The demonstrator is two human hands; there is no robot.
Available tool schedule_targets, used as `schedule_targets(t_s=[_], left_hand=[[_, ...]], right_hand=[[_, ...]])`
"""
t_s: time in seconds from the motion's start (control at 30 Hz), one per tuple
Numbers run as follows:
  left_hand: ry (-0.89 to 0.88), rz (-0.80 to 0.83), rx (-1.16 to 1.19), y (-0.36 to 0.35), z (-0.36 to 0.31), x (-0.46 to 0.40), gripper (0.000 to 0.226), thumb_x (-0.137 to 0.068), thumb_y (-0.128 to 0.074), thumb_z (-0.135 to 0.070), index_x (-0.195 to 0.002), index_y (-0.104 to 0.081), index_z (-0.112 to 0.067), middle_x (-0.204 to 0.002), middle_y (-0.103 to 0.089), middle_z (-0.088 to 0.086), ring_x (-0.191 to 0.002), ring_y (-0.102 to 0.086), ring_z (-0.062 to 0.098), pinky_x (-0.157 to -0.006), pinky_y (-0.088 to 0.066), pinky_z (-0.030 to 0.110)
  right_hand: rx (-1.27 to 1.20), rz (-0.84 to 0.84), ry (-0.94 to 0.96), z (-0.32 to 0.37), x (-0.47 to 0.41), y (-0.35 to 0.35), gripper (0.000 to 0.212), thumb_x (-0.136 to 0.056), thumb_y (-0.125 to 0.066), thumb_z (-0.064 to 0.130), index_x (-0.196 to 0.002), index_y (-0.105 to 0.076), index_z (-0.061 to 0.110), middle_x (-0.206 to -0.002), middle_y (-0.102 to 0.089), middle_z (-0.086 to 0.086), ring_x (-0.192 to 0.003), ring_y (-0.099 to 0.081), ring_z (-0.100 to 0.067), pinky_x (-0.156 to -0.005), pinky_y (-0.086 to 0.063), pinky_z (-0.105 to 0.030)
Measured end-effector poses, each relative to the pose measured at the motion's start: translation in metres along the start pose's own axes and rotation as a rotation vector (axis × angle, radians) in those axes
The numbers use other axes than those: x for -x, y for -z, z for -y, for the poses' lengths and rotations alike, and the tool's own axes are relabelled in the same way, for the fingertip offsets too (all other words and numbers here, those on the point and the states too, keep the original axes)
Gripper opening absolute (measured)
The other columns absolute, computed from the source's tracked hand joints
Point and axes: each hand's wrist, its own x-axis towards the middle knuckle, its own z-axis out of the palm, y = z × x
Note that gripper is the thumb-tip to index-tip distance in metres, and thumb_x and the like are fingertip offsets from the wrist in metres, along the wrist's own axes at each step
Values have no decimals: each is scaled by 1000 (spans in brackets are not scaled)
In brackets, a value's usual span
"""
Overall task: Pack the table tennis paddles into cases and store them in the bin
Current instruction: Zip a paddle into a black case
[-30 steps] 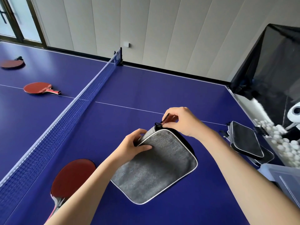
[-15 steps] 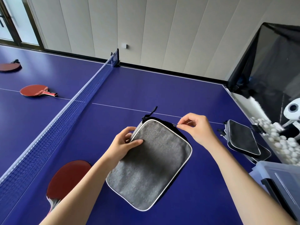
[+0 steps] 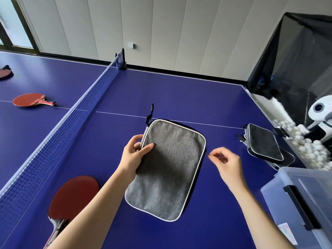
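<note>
A grey fabric paddle case with white piping and rounded corners (image 3: 166, 169) lies flat on the blue table tennis table (image 3: 179, 90), on the near side of the table's white centre line, with its black wrist loop (image 3: 150, 114) reaching just past that line. The left hand (image 3: 133, 157) grips the case's left edge near the top corner, thumb laid across the grey fabric and fingers curled round the side. The right hand (image 3: 227, 164) is just beside the case's right edge, thumb and forefinger pinched on a small metal zipper pull (image 3: 209, 155), the other fingers loosely curled.

Left of the case, near the person's left forearm, lies a red-faced paddle with a pale handle (image 3: 71, 196), next to the blue mesh net (image 3: 59, 133). Beyond the net from the case, a second red paddle (image 3: 30, 99) lies on the far half, and a third red paddle (image 3: 4, 73) shows partly at the picture's left edge.

Right of the case, two black-faced paddle cases with grey trim (image 3: 264, 146) lie stacked near the table's edge. Near that stack, on the case's right, stands a clear plastic bin with a black latch (image 3: 305, 203). Behind the stack sit many white balls (image 3: 305, 146), a white ball machine (image 3: 321, 112) and a black catch net (image 3: 296, 51).
</note>
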Motion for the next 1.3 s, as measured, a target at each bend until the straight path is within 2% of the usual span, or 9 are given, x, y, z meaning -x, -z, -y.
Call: schedule_targets(t_s=[0.17, 0.43, 0.57, 0.67, 0.8, 0.97, 1.13, 1.3], left_hand=[[34, -91, 49, -9, 7, -5, 30, -81, -76, -26, -107, -61, -28, -99, -73, 6, -88, -69, 24, -78, -57, 47], [138, -336, 179, -15, 11, -14, 29, -82, -76, -25, -105, -59, -24, -88, -68, 3, -83, -64, 23, -78, -56, 46], [184, -466, 240, -13, 15, -16, 40, -81, -77, -25, -116, -56, -22, -97, -67, 3, -92, -64, 25, -87, -54, 48], [218, -581, 261, -12, 20, -16, 49, -81, -77, -26, -123, -53, -21, -116, -64, 5, -102, -63, 24, -90, -53, 47], [251, -736, 291, -15, 24, -13, 46, -82, -76, -24, -122, -53, -17, -123, -59, 2, -100, -59, 20, -84, -51, 38], [276, -893, 387, -28, 27, -7, 44, -84, -73, -20, -122, -52, -14, -108, -57, -1, -90, -55, 17, -74, -43, 31], [348, -975, 455, -37, 25, -7, 46, -85, -72, -24, -125, -49, -20, -106, -52, -4, -91, -51, 18, -77, -41, 32], [378, -1032, 514, -46, 24, -8, 45, -85, -71, -25, -123, -48, -21, -93, -48, -8, -85, -49, 17, -73, -41, 32]], right_hand=[[7, 6, -20, -16, 28, -10, 20, -79, -72, 1, -71, -65, 18, -72, -67, 7, -69, -60, -6, -63, -42, -9], [-24, -1, -71, -24, 51, -15, 17, -80, -71, 1, -73, -65, 15, -73, -67, 4, -69, -60, -9, -63, -44, -10], [-37, -8, -118, -28, 60, -16, 16, -80, -72, 4, -73, -65, 17, -72, -67, 6, -68, -59, -7, -61, -41, -8], [-59, -24, -179, -30, 67, -19, 16, -80, -73, 6, -72, -66, 18, -71, -67, 7, -66, -58, -5, -60, -42, -8], [-71, -65, -226, -31, 80, -28, 15, -79, -73, 5, -73, -66, 16, -73, -68, 4, -67, -59, -8, -59, -43, -10], [-46, -136, -214, -24, 101, -49, 14, -80, -72, 5, -74, -65, 16, -75, -65, 2, -70, -57, -10, -60, -43, -19], [-65, -139, -221, -14, 119, -68, 15, -80, -72, 4, -74, -66, 16, -75, -65, 3, -70, -56, -11, -60, -44, -20], [-90, -175, -211, -3, 136, -87, 22, -82, -70, 5, -75, -63, 24, -75, -63, 8, -73, -56, -10, -63, -46, -20]])
